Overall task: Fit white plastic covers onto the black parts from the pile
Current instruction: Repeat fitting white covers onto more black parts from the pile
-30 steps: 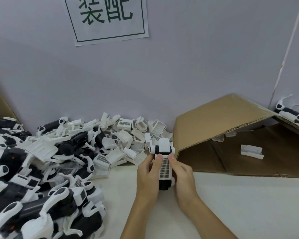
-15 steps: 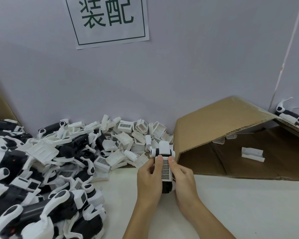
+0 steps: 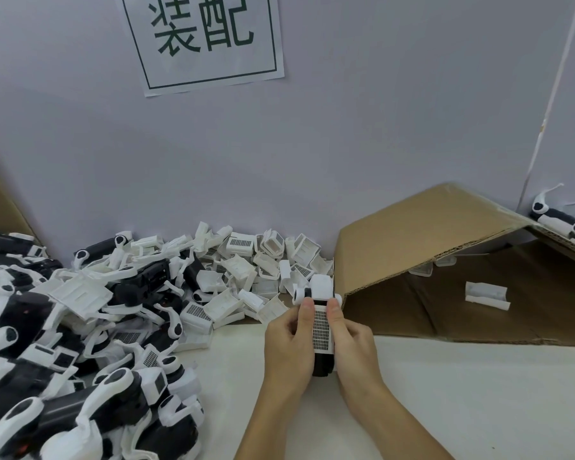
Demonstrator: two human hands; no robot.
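White plastic cover with a dark grille [image 3: 322, 331] now lies flat on the black part [image 3: 322, 366], pinched between left hand [image 3: 287, 343] and right hand [image 3: 354, 346], thumbs unmoved, at six o'clock of the loose-parts pile [image 3: 233, 283], apparently seated.

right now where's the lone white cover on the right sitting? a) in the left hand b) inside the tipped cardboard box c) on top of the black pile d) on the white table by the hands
b: the lone white cover lies on the brown inner floor of the cardboard box, apart from both hands.
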